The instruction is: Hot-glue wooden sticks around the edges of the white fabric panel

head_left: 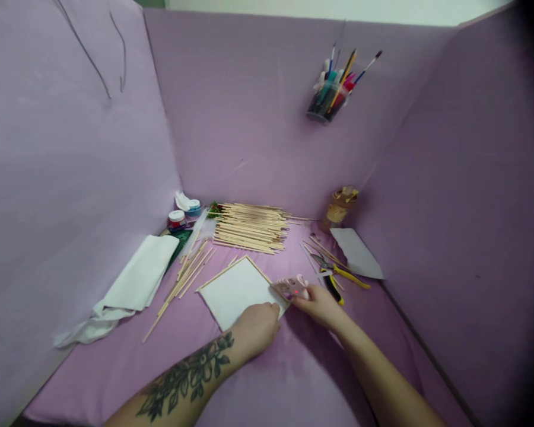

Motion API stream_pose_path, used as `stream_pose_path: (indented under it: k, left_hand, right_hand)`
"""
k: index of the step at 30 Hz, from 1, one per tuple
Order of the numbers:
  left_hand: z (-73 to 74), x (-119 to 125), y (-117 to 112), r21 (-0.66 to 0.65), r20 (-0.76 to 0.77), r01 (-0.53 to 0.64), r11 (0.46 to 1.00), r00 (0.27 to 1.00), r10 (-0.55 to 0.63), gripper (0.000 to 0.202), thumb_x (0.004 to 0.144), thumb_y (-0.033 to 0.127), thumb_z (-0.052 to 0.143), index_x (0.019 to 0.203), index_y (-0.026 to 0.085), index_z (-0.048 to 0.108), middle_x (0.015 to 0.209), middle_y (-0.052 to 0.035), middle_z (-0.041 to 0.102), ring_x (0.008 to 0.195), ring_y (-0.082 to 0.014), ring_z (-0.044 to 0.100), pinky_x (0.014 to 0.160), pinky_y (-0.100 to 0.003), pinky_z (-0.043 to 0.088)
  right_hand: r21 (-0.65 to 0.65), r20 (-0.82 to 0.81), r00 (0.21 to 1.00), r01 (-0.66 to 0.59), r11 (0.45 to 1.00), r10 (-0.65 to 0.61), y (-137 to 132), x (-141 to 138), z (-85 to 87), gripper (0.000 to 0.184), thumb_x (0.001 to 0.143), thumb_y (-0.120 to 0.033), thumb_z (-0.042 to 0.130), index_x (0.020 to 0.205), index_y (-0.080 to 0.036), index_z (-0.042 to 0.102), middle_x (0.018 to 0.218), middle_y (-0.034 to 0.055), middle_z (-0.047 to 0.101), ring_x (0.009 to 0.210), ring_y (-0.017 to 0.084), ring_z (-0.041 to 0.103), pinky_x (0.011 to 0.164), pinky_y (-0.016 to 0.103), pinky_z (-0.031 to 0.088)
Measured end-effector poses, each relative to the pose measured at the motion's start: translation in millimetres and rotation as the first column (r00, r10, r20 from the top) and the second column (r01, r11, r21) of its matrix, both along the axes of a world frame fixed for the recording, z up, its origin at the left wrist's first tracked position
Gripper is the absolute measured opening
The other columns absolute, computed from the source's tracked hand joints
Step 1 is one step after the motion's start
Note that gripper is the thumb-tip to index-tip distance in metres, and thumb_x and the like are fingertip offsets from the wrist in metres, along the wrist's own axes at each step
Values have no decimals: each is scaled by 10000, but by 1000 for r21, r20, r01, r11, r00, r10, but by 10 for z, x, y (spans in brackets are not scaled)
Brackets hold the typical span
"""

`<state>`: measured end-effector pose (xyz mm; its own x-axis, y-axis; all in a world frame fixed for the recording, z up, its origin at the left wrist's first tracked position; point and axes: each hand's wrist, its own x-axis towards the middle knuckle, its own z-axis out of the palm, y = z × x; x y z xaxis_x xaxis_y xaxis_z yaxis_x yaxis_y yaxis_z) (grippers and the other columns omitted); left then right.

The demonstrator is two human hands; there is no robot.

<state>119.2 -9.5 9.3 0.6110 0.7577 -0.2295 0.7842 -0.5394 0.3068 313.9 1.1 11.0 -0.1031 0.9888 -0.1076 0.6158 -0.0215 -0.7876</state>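
Note:
A white square sheet (235, 290) with thin wooden sticks along two of its edges lies on the purple surface. My left hand (258, 326) rests on the sheet's near right corner, pressing it down. My right hand (320, 305) holds a small pink glue gun (293, 287) with a red light, its tip at the sheet's right edge. A large pile of wooden sticks (249, 228) lies behind the sheet. Several loose sticks (187, 276) lie to the sheet's left.
A white cloth (129, 287) lies at the left. Small paint jars (177, 218) stand at the back left. Yellow-handled pliers (338, 279) and a white paper (358, 254) lie at the right, near a brown jar (340, 207). A cup of brushes (331, 95) hangs on the back wall.

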Motion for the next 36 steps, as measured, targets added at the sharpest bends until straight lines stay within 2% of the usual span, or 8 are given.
stream_pose_path:
  k: [5, 11, 17, 20, 26, 31, 36]
  left_hand:
    - [16, 5, -19, 29, 28, 1, 1000, 1000, -2, 261, 882, 250, 381, 1023, 134, 567, 967, -127, 672, 878, -269, 655, 750, -370, 494]
    - [12, 9, -25, 41, 30, 2, 999, 1000, -3, 249, 869, 222, 393, 1006, 135, 581, 942, -125, 682, 843, -265, 663, 714, -352, 491]
    - [-1, 2, -20, 30, 28, 6, 1000, 1000, -7, 293, 868, 230, 377, 1048, 144, 591, 983, -138, 687, 856, -260, 657, 719, -352, 482]
    - [-12, -1, -22, 24, 31, -5, 1000, 1000, 4, 301, 865, 243, 383, 1060, 155, 594, 999, -135, 688, 865, -259, 654, 730, -353, 480]
    - [-42, -9, -21, 6, 59, -33, 999, 998, 33, 295, 866, 271, 399, 1076, 198, 594, 1014, -111, 689, 885, -247, 647, 767, -352, 476]
    - [-41, -5, -5, 36, 34, 4, 999, 999, -5, 292, 861, 260, 388, 1048, 161, 588, 979, -123, 686, 858, -257, 655, 724, -352, 492]
    - [-8, -1, -1, 28, 19, 15, 1000, 1000, -16, 297, 857, 243, 376, 1038, 133, 585, 977, -133, 679, 859, -263, 656, 723, -356, 494]
  right_hand:
    - [1, 46, 999, -1, 1000, 1, 19, -5, -27, 341, 718, -404, 555, 848, -120, 691, 782, 82, 714, 727, 248, 624, 607, 280, 416]
    - [14, -10, 1000, 12, 1000, -12, 84, 14, -112, 330, 696, -406, 577, 830, -121, 677, 766, 77, 698, 702, 235, 603, 610, 287, 406]
    - [63, -150, 978, 155, 986, -144, 171, 50, -209, 348, 696, -468, 599, 778, -135, 665, 627, 23, 608, 593, 168, 519, 561, 264, 387]
    - [27, -168, 973, 167, 985, -161, 174, 58, -240, 344, 685, -467, 619, 780, -140, 670, 575, 0, 565, 540, 142, 478, 523, 251, 365]
    - [-125, -177, 969, 153, 980, -174, 153, 11, -257, 342, 675, -475, 639, 777, -148, 649, 484, -38, 486, 408, 99, 382, 407, 230, 281]
    - [-163, -182, 970, 129, 978, -159, 182, -23, -241, 339, 661, -476, 648, 737, -147, 622, 453, -43, 482, 394, 98, 389, 388, 222, 265]
    - [-154, -113, 980, 144, 978, -162, 159, 6, -220, 313, 670, -474, 633, 668, -165, 585, 464, -21, 516, 421, 111, 436, 406, 225, 284]
